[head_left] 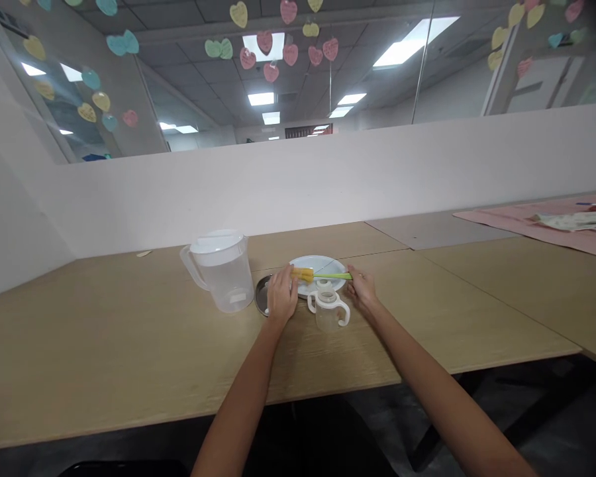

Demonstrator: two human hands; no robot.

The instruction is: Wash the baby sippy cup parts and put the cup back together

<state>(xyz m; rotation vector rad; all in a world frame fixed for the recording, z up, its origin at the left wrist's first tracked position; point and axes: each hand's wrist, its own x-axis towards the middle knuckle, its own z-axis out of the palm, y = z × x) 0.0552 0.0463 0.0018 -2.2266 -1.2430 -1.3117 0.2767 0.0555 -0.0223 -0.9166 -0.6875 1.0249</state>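
A bottle brush with a yellow head (304, 273) and a green handle (330, 275) lies level between my hands. My left hand (282, 295) is closed around the yellow end. My right hand (361, 289) grips the end of the green handle. Just below the brush stands a clear baby bottle (328, 318) with two white side handles, upright and without a lid. A small white ring-like part (322, 283) shows right behind it. Under the brush sits a white plate (310, 260). My left hand partly hides a round metal dish (261, 291).
A translucent pitcher (224, 275) with a lid and handle stands left of my left hand. At the far right, a pink cloth (516, 222) carries some pale fabric (576, 220). The wooden table (129, 358) meets a white wall (298, 185) with a window above.
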